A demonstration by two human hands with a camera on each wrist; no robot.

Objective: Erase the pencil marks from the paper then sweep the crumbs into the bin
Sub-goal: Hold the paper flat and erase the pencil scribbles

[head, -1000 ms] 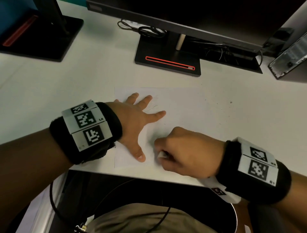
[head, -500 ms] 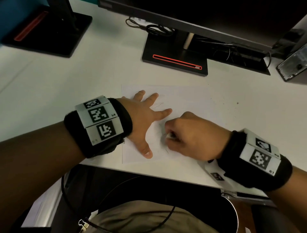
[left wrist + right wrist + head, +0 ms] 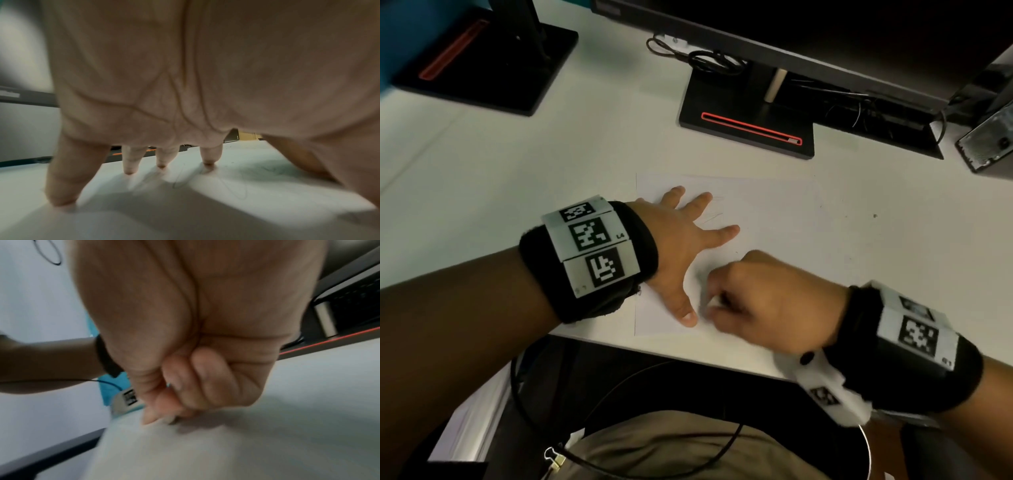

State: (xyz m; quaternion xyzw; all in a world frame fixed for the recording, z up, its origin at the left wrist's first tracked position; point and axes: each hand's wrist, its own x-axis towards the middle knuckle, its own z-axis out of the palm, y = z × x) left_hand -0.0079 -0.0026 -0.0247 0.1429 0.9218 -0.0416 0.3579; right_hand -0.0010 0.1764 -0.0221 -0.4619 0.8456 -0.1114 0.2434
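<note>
A white sheet of paper (image 3: pixel 767 209) lies on the white desk (image 3: pixel 551 164) near its front edge. My left hand (image 3: pixel 685 240) lies flat on the sheet's left part, fingers spread and straight (image 3: pixel 131 160). Faint pencil marks (image 3: pixel 714 216) show between those fingers, also as thin loops (image 3: pixel 234 188) in the left wrist view. My right hand (image 3: pixel 763 301) is curled into a fist and pinches a small white eraser (image 3: pixel 715 301) against the paper just right of the left thumb. In the right wrist view the right hand (image 3: pixel 185 386) is blurred and hides the eraser.
A black monitor stand with a red line (image 3: pixel 746 126) sits behind the paper, with cables (image 3: pixel 705 61) beside it. A second stand (image 3: pixel 482 58) is at the far left. Dark crumbs (image 3: pixel 875 216) dot the desk to the right. A dark round rim (image 3: pixel 868 445) shows below the desk edge.
My right hand rubbed the eraser away from me and then back toward the desk's front edge. The left hand stayed flat on the paper.
</note>
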